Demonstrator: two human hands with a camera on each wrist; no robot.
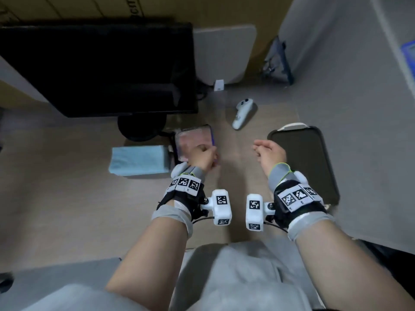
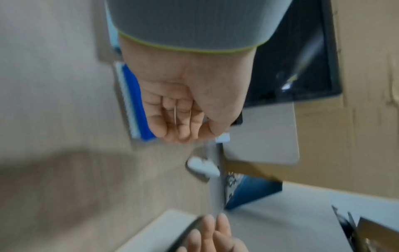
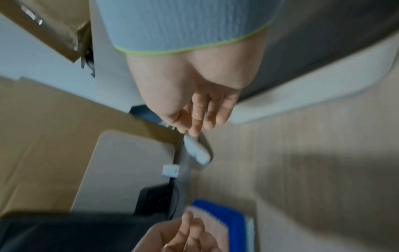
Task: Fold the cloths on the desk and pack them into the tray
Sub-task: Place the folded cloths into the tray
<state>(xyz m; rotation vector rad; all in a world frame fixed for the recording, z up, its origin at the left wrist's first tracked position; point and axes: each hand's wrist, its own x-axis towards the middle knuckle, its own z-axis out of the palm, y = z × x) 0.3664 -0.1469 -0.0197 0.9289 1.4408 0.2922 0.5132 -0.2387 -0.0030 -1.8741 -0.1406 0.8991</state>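
Cardboard box beyond tray — printed "cm"

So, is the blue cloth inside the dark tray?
No, the blue cloth lies on the desk, left of the left hand, apart from the tray.

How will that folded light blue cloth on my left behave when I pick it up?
The light-blue cloth looks like soft fabric, so it will probably sag if lifted by one edge. It lies folded in layers, so a one-sided grip may let them open. Pushed, it likely slides, not rolls.
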